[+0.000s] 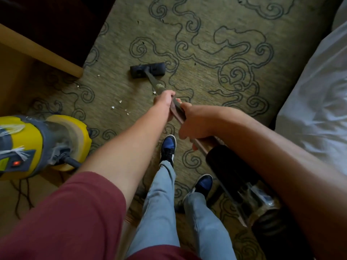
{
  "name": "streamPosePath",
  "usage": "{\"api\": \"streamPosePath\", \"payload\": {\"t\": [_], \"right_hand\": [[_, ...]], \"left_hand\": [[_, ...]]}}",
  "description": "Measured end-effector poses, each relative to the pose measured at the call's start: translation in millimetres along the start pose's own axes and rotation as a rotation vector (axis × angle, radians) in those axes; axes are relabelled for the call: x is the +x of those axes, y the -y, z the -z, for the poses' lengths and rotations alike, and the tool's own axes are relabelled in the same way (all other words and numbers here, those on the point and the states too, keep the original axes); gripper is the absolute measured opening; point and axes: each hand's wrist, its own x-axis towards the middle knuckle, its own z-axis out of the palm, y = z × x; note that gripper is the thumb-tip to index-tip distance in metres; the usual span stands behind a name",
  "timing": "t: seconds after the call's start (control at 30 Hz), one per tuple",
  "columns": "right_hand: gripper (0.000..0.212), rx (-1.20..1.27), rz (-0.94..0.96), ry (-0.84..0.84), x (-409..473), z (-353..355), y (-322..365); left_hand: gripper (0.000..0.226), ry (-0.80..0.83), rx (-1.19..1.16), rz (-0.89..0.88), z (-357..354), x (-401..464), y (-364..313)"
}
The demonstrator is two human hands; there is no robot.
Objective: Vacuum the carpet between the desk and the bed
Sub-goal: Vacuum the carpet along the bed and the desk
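While both sets of fingers are wrapped tight round the wand (176,109), the left hand (163,99) grips farther down toward the floor and the right hand (195,122) clamps the upper part, just behind it, so the two hands sit nearly touching along the tube. From there the wand slopes down to the head (148,70), which lies flat on the carpet (216,76) about midway between the desk (37,51) at the left and the bed (317,94) at the right. This looks like the middle of a forward stroke in the sweeping step. White crumbs (120,105) lie on the carpet to the left of the wand, nearer the desk and short of the head, so I'd judge the next move calls for drawing the head back and steering it left over them. The canister (47,145) stands near the left arm, and its hose could snag a wide swing.
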Motion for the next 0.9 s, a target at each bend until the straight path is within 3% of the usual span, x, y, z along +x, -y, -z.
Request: {"api": "streamPosePath", "payload": {"t": [0.33, 0.47, 0.63, 0.9], "right_hand": [[0.09, 0.051, -0.07, -0.055, 93, 65, 74], [0.09, 0.055, -0.057, -0.032, 106, 80, 88], [0.093, 0.022, -0.05, 0.019, 86, 68, 82], [0.096, 0.028, -0.102, 0.114, -20, 12, 25]], "left_hand": [[0.014, -0.062, 0.091, -0.034, 23, 85, -116], [0.011, -0.006, 0.098, 0.023, 27, 88, -139], [0.013, 0.029, 0.061, 0.058, 31, 68, -119], [0.022, 0.032, 0.075, 0.095, 17, -16, -11]]}}
